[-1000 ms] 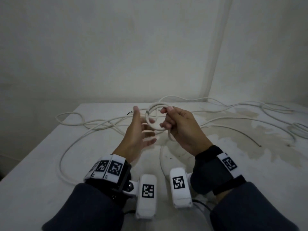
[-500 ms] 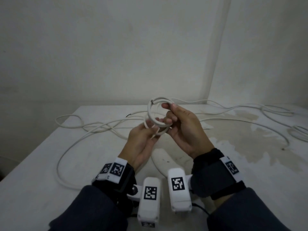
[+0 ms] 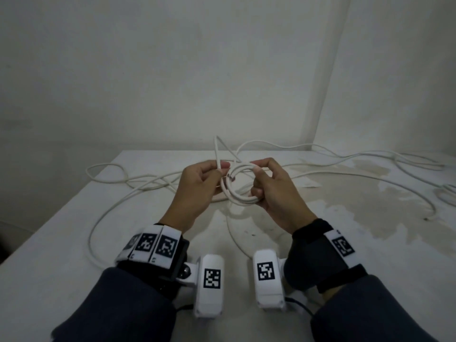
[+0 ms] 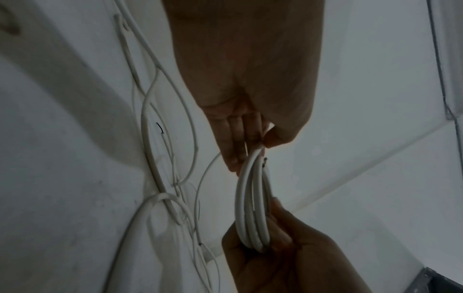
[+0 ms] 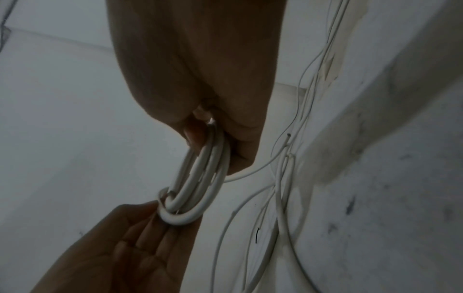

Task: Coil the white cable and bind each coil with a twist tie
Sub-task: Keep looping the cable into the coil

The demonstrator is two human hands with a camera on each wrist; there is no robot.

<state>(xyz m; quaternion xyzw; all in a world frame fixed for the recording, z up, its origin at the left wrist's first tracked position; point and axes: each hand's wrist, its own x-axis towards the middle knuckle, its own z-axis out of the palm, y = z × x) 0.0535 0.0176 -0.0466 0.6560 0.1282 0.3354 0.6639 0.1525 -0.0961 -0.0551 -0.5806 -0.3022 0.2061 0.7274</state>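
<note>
A small coil of white cable (image 3: 240, 197) hangs in the air over the table between both hands. My left hand (image 3: 222, 169) pinches its left side with thumb and forefinger; a white strand (image 3: 217, 151) sticks up from that pinch and bends back down. My right hand (image 3: 256, 180) grips the coil's right side with curled fingers. In the left wrist view the left hand (image 4: 260, 146) pinches the coil (image 4: 253, 198) above, and the right hand (image 4: 275, 241) holds it below. In the right wrist view a strand crosses the coil (image 5: 205, 174) near the left hand (image 5: 155, 214).
Loose white cable (image 3: 148, 183) sprawls over the white table (image 3: 61, 243) to the left, and more cable (image 3: 370, 156) runs off to the right. A brownish stain (image 3: 370, 201) marks the right half. Walls stand close behind. A black-tipped wire end (image 4: 160, 127) lies among the strands.
The left hand, open beside the coil a second ago, now pinches it. The coil has come down from upright to lying flatter, and a strand now stands up from the left hand.
</note>
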